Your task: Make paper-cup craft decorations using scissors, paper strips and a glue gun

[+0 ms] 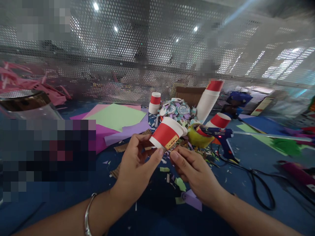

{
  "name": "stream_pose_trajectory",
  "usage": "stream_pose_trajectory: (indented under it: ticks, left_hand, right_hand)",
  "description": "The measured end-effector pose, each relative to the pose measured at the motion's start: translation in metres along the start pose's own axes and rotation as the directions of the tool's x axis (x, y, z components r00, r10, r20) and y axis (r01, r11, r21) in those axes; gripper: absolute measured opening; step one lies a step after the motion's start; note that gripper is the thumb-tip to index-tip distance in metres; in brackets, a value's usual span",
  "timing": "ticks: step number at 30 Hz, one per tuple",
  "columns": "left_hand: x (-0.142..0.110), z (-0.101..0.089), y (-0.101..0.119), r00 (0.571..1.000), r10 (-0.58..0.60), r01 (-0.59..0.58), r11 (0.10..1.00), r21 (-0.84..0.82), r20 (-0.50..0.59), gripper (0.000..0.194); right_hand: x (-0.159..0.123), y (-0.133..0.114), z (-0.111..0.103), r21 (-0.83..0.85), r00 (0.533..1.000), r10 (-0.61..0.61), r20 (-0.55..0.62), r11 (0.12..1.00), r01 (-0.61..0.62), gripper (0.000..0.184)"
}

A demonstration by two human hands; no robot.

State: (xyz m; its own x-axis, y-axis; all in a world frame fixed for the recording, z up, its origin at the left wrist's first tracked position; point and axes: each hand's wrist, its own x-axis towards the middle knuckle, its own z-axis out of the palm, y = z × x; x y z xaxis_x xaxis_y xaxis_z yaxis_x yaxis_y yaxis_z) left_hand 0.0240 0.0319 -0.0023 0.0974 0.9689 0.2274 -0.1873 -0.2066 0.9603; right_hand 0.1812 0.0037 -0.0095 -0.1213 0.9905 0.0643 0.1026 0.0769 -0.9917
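One paper cup (161, 134) is in the left fingers (136, 141), short of the surface's (150, 211) far edge; right fingers (180, 160) narrow at its yellow label (172, 143), hold unclear. Apparent step: label handling; next move needs steady support.

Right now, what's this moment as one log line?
left hand: holding red-and-white cup | right hand: by cup's lower edge | glue gun: red light lit
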Motion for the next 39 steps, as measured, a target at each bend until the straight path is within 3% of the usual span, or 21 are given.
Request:
stream_pose_trajectory:
  ticks: [5,18,25,31,35,39]
  left_hand:
    - [0.001,-0.001,-0.001,1.0,-0.022,0.022,1.0,0.015,0.02,0.026]
    - [0.002,0.001,-0.006,0.983,-0.18,0.183,0.964,-0.192,0.032,0.027]
    - [-0.002,-0.001,-0.004,0.997,0.006,-0.01,0.999,0.052,0.078,0.028]
    - [-0.011,-0.005,-0.013,0.976,0.202,-0.215,0.936,0.277,0.075,0.029]
    - [-0.012,-0.005,-0.013,0.972,0.224,-0.234,0.92,0.313,0.068,0.03]
    - [-0.009,0.0,-0.009,0.989,0.142,-0.145,0.977,0.159,0.034,0.037]
  right_hand:
    - [0.001,0.003,0.001,0.02,0.999,0.031,-0.012,0.999,-0.031,0.039]
    - [0.002,0.003,0.0,0.037,1.0,-0.01,0.024,0.999,0.009,0.037]
    - [0.0,0.001,0.002,0.03,1.0,0.009,-0.017,0.999,-0.009,0.039]
    - [-0.004,0.001,0.005,0.046,0.999,0.034,-0.006,0.998,-0.034,0.039]
    - [-0.005,0.0,0.006,0.057,1.0,0.017,0.001,0.998,-0.017,0.039]
    - [-0.003,-0.002,0.005,0.047,1.0,-0.009,-0.018,0.999,0.009,0.042]
